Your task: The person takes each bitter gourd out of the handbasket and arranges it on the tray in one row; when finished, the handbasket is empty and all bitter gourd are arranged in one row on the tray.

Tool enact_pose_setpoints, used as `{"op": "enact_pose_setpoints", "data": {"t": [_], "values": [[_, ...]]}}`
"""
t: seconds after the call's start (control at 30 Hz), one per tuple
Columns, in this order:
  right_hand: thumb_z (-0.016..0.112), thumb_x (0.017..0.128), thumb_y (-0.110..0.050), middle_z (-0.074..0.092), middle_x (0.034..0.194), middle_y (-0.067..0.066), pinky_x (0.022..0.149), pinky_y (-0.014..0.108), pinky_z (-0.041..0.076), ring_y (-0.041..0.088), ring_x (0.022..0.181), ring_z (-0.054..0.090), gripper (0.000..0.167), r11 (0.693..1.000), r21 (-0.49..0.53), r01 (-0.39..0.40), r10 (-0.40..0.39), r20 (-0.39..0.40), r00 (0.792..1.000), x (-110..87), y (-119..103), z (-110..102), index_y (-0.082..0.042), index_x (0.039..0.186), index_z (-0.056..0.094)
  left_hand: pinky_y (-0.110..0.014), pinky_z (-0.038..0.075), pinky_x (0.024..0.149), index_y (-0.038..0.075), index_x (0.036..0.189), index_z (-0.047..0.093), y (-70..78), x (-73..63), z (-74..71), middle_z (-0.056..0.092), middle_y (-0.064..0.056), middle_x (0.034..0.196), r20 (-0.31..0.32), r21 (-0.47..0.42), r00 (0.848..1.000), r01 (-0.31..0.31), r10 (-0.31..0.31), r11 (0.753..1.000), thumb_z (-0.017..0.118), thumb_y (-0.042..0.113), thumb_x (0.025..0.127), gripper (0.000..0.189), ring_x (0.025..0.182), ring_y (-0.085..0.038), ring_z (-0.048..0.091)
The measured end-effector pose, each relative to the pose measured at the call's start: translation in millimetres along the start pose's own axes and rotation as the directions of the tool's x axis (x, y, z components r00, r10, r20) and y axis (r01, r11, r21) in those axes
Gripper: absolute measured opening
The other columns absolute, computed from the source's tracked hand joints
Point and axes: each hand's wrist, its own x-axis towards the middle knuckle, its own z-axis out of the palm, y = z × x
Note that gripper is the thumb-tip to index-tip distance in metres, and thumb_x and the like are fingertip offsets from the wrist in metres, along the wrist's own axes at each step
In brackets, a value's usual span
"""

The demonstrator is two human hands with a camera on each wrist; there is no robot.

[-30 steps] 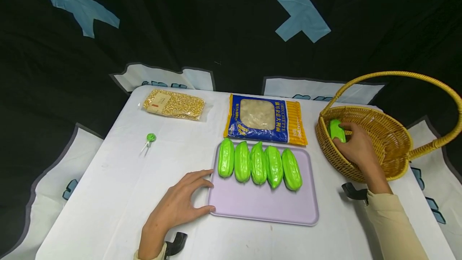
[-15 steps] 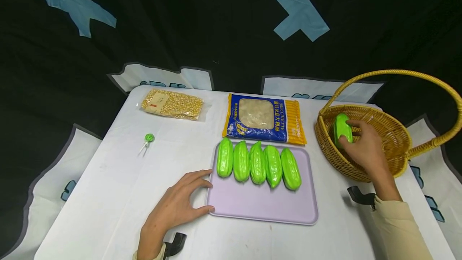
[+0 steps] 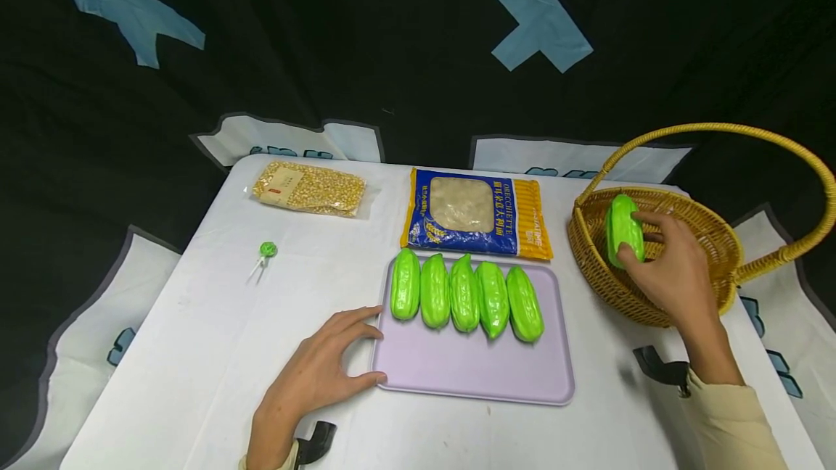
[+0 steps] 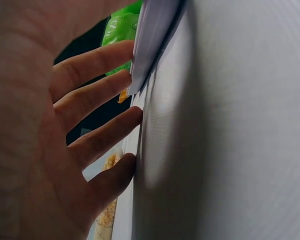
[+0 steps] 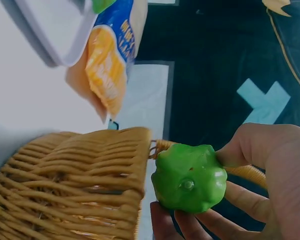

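Note:
My right hand (image 3: pixel 675 270) pinches a glossy green bitter melon (image 3: pixel 622 229) between thumb and fingers, over the wicker basket (image 3: pixel 591 278). In the right wrist view the ribbed stem end of the bitter melon (image 5: pixel 187 182) faces the camera, beside the basket's rim (image 5: pixel 140 150). My left hand (image 3: pixel 313 376) lies at the left edge of a lilac tray (image 3: pixel 470 376), thumb and fingers spread with the tips at its rim. In the left wrist view the fingers (image 4: pixel 97 102) stretch loosely to the tray's side. Several more bitter melons (image 3: pixel 464 294) lie in a row along the tray's far half.
Behind the tray lies a blue and yellow bag of orecchiette (image 3: pixel 473 212). A clear bag of corn kernels (image 3: pixel 310 187) is at the back left, with a green lollipop (image 3: pixel 268 249) in front of it. The basket's tall handle (image 3: pixel 751 129) arches over its bowl.
My right hand has raised the bitter melon up from inside the basket and shifted slightly right, so more of it shows. My left hand stays at the tray's edge.

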Motion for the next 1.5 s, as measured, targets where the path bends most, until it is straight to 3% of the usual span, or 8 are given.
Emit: {"op": "enact_pose_setpoints", "data": {"t": [0.23, 0.43, 0.6, 0.8, 0.97, 1.1, 1.3, 1.5], "values": [[0.073, 0.095, -0.019, 0.054, 0.139, 0.032, 0.090, 0.069, 0.050, 0.055, 0.122, 0.057, 0.061, 0.999, 0.015, 0.038, -0.038, -0.033, 0.999, -12.8, -11.3, -2.4, 0.001, 0.149, 0.056, -0.045, 0.055, 0.112, 0.030, 0.119, 0.075, -0.8, -0.3, 0.4, 0.052, 0.014, 0.162, -0.006, 0.009, 1.000, -0.005, 0.005, 1.000, 0.094, 0.055, 0.077, 0.053, 0.147, -0.016, 0.051], [0.076, 0.093, -0.019, 0.058, 0.135, 0.029, 0.079, 0.046, 0.048, 0.051, 0.119, 0.061, 0.059, 0.997, 0.029, 0.068, -0.066, -0.056, 0.996, -23.0, -17.6, 0.8, 0.001, 0.146, 0.059, -0.045, 0.055, 0.113, 0.031, 0.119, 0.075, -1.5, -0.4, 0.8, 0.052, 0.014, 0.161, -0.015, 0.015, 1.000, -0.014, 0.014, 1.000, 0.094, 0.056, 0.076, 0.053, 0.147, -0.016, 0.052], [0.076, 0.093, -0.019, 0.058, 0.135, 0.028, 0.077, 0.036, 0.046, 0.051, 0.117, 0.063, 0.058, 0.997, 0.035, 0.071, -0.069, -0.059, 0.996, -31.4, -18.1, 2.8, -0.001, 0.146, 0.060, -0.044, 0.053, 0.115, 0.031, 0.119, 0.074, -1.3, 0.1, 1.2, 0.052, 0.013, 0.161, -0.011, 0.012, 1.000, -0.013, 0.013, 1.000, 0.094, 0.056, 0.076, 0.054, 0.147, -0.016, 0.052], [0.078, 0.091, -0.018, 0.061, 0.131, 0.026, 0.072, 0.011, 0.041, 0.047, 0.115, 0.064, 0.056, 0.995, 0.048, 0.087, -0.084, -0.075, 0.994, -43.4, -20.5, 6.1, -0.002, 0.143, 0.062, -0.044, 0.052, 0.116, 0.030, 0.119, 0.075, -1.1, 0.2, 1.3, 0.052, 0.013, 0.161, -0.009, 0.008, 1.000, -0.014, 0.014, 1.000, 0.094, 0.057, 0.076, 0.054, 0.147, -0.015, 0.052], [0.079, 0.089, -0.011, 0.061, 0.129, 0.026, 0.071, -0.003, 0.039, 0.044, 0.113, 0.065, 0.055, 0.989, 0.087, 0.123, -0.114, -0.095, 0.989, -51.3, -25.2, 12.6, -0.001, 0.140, 0.063, -0.043, 0.051, 0.117, 0.030, 0.119, 0.075, -1.3, 0.2, 1.0, 0.053, 0.013, 0.161, -0.010, 0.004, 1.000, -0.014, 0.014, 1.000, 0.094, 0.056, 0.077, 0.053, 0.147, -0.015, 0.052], [0.080, 0.088, -0.008, 0.062, 0.129, 0.025, 0.071, -0.003, 0.041, 0.043, 0.112, 0.066, 0.054, 0.985, 0.096, 0.145, -0.136, -0.089, 0.987, -57.1, -26.7, 19.9, 0.000, 0.139, 0.064, -0.043, 0.051, 0.117, 0.030, 0.119, 0.075, -1.5, 0.3, 0.6, 0.053, 0.013, 0.161, -0.012, 0.003, 1.000, -0.013, 0.013, 1.000, 0.094, 0.056, 0.076, 0.053, 0.146, -0.014, 0.052], [0.081, 0.085, -0.006, 0.065, 0.128, 0.023, 0.076, 0.021, 0.043, 0.042, 0.110, 0.066, 0.055, 0.980, 0.069, 0.185, -0.179, -0.082, 0.980, -64.9, -26.6, 32.2, -0.002, 0.137, 0.065, -0.042, 0.052, 0.116, 0.030, 0.118, 0.075, -1.8, 0.0, 0.5, 0.053, 0.014, 0.161, -0.016, 0.004, 1.000, -0.015, 0.015, 1.000, 0.094, 0.056, 0.076, 0.053, 0.146, -0.014, 0.052], [0.082, 0.084, -0.002, 0.065, 0.131, 0.022, 0.081, 0.033, 0.048, 0.040, 0.109, 0.066, 0.055, 0.973, 0.073, 0.218, -0.216, -0.027, 0.976, -70.2, -24.0, 42.8, -0.002, 0.137, 0.065, -0.043, 0.052, 0.116, 0.030, 0.118, 0.075, -1.7, -0.5, 0.9, 0.053, 0.013, 0.161, -0.020, 0.001, 1.000, -0.017, 0.017, 1.000, 0.094, 0.056, 0.076, 0.053, 0.146, -0.014, 0.052]]}}
